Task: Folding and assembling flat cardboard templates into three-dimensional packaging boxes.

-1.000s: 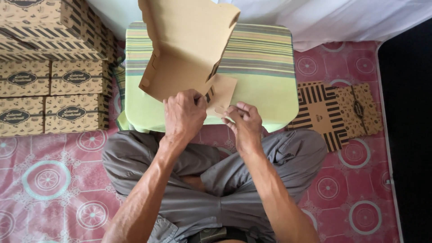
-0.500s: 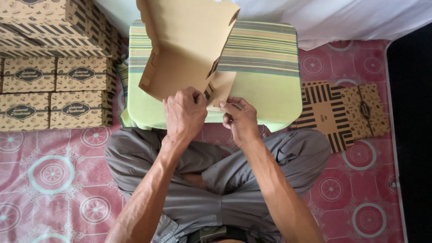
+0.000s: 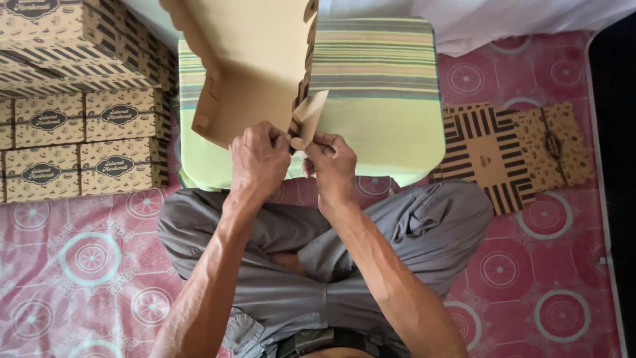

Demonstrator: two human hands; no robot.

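Note:
I hold a half-folded brown cardboard box up in front of me, above a striped green and yellow cushion. My left hand grips the box's lower edge. My right hand pinches a small side flap of the same box between thumb and fingers. The box's plain inner side faces me, and its printed outer side is hidden. I sit cross-legged in grey trousers.
Several finished printed boxes are stacked at the left. A flat, unfolded printed box blank lies on the pink patterned mat at the right. A white cloth lies behind the cushion.
The box has tilted a little more upright. My right hand has shifted its hold on the side flap, bending it toward the box wall. My left hand keeps its grip.

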